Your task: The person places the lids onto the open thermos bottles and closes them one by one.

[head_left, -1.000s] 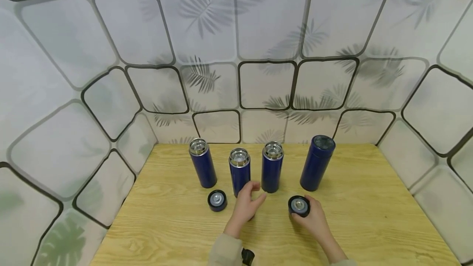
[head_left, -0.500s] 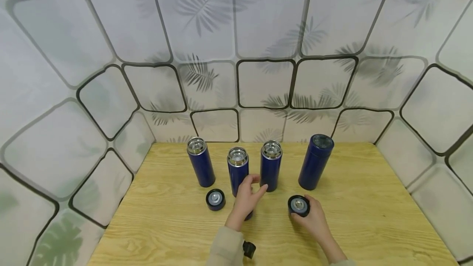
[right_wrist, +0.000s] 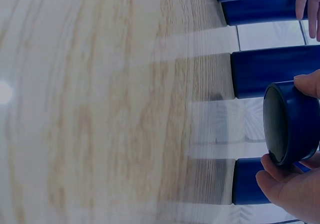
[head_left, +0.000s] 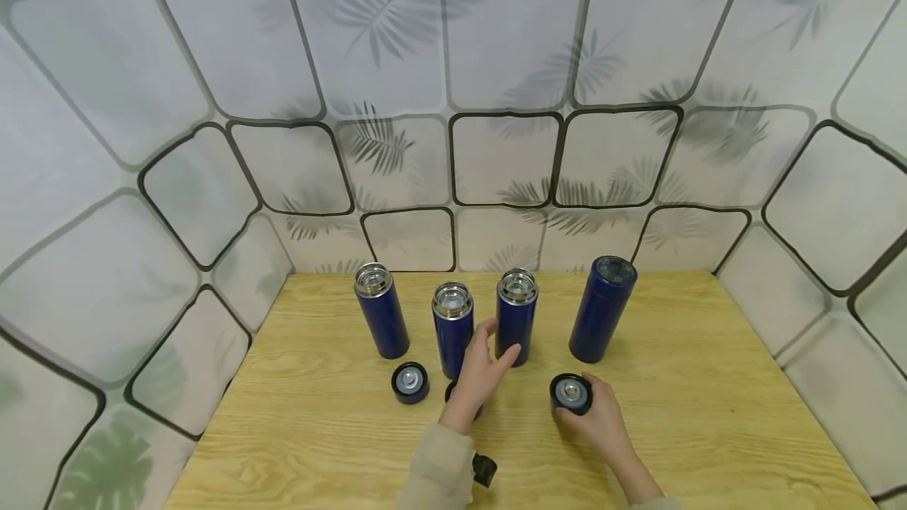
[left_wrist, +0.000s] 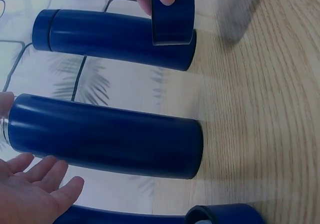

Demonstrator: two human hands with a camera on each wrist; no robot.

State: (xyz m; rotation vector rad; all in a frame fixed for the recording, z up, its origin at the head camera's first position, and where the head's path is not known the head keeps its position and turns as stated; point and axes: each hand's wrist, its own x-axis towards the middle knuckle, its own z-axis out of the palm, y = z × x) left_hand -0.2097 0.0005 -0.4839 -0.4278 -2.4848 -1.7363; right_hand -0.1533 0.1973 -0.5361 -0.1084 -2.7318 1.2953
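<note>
My left hand (head_left: 479, 378) reaches toward an uncapped blue thermos bottle (head_left: 516, 321), thumb and fingers spread. In the left wrist view its fingers (left_wrist: 47, 181) are extended near the bottle's neck end. My right hand (head_left: 601, 419) pinches a blue bottle lid (head_left: 571, 393) by its sides, inner side up, above the table. Seen from the right wrist, the lid's dark round top (right_wrist: 276, 124) faces down toward the wood. Left of that bottle stands a second uncapped bottle (head_left: 453, 329), partly overlapped by my left hand.
A third uncapped bottle (head_left: 383, 313) stands at the left. A capped bottle (head_left: 602, 309) stands at the right. One lid (head_left: 410, 382) lies inner side up on the wooden table (head_left: 708, 415); another lid (head_left: 449, 392) is mostly hidden behind my left wrist. A patterned wall backs the table.
My left hand has moved slightly forward and right, closer to the uncapped bottle beside it. The right hand keeps its hold on the lid, nearly still. The head view has shifted slightly.
</note>
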